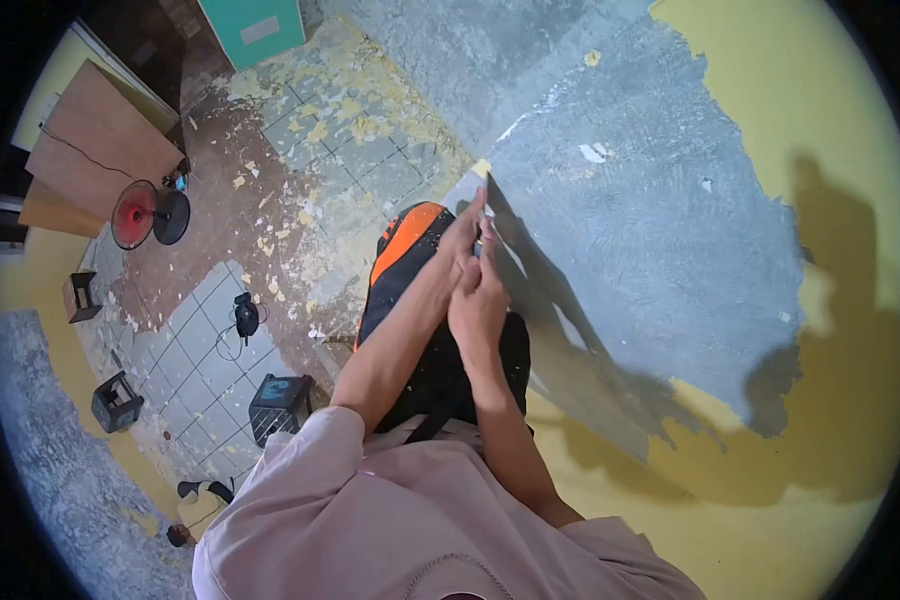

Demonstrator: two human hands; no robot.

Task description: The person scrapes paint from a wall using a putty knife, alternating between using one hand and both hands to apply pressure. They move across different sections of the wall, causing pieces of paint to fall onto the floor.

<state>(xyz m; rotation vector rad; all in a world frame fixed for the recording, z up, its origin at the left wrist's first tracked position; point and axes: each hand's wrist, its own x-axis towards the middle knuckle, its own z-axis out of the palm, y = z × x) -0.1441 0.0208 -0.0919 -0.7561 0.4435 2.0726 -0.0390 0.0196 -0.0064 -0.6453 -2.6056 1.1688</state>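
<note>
Both of my hands are together in front of the wall, low down near its meeting line with the floor. My right hand (pixel 478 292) is wrapped round the handle of what looks like a paint scraper (pixel 478 250), most of which my hands hide. Farther forward, my left hand (pixel 462 232) grips the same tool, fingers pointing toward its front end. Just beyond the fingertips is a small yellow paint patch (pixel 482 167). The wall here is bare grey plaster (pixel 660 240), bordered by ragged yellow paint (pixel 770 80).
Paint flakes (pixel 270 250) litter the tiled floor (pixel 205 330). To the left stand a red and black fan (pixel 135 214), leaning brown boards (pixel 95 140) and several dark stools (pixel 280 405). A black corded object (pixel 246 315) lies on the tiles. A teal box (pixel 255 30) stands at the far end.
</note>
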